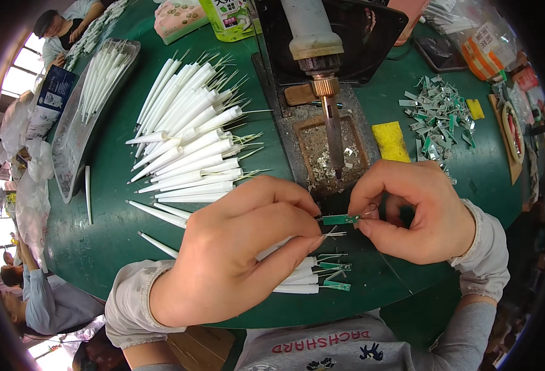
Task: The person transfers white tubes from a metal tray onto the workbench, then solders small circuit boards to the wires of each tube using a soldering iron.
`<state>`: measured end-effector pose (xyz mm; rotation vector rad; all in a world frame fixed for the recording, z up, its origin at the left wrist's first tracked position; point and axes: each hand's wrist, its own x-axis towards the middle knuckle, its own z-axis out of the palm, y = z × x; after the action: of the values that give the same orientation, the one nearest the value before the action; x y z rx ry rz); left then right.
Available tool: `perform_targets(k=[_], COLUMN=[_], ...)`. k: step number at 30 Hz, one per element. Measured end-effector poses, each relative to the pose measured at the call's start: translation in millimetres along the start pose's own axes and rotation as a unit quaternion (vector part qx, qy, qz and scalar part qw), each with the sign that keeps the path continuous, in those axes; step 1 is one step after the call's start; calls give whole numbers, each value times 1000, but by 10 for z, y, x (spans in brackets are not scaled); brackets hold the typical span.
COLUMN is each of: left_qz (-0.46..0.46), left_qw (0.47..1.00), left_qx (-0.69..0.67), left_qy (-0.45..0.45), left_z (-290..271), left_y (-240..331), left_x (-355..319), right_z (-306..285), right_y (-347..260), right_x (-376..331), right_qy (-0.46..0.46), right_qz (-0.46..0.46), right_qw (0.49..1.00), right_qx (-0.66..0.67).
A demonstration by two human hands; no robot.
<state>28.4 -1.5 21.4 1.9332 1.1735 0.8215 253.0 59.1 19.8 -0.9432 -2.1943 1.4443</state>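
My left hand (241, 253) is closed round a white tapered tube (275, 247), mostly hidden by the fingers, with thin wires (335, 234) sticking out past the fingertips. Between thumb and forefinger, my right hand (418, 210) pinches the right end of a small green circuit board (339, 219). The board's left end meets the left fingertips; whether it touches a wire I cannot tell. Just above the hands, a soldering iron (332, 123) points tip down over a solder-flecked tray (298, 133). Below them lie several white tubes (300, 289) with green boards on their wires.
A large fan of white wired tubes (192, 133) covers the left-centre table, with a clear plastic tray (68, 145) of more tubes beyond. To the right are a yellow sponge (391, 141) and a heap of small boards (439, 117). Other people sit at the far left.
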Motion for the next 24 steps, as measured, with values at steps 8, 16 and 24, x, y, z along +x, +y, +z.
perform_targets(k=[8, 16, 24], left_qz=[-137, -161, -180], left_qw=[981, 973, 964], left_qx=[-134, -164, -192], left_qy=[-19, -27, -37], left_z=[72, 80, 76], left_y=[-38, -26, -19], left_x=[-29, -36, -29], right_z=[78, 64, 65], right_y=[47, 53, 74], right_x=[-12, -26, -22], right_qy=[21, -23, -25], right_qz=[-3, -28, -40], right_qw=[998, 998, 998], right_qx=[65, 47, 47])
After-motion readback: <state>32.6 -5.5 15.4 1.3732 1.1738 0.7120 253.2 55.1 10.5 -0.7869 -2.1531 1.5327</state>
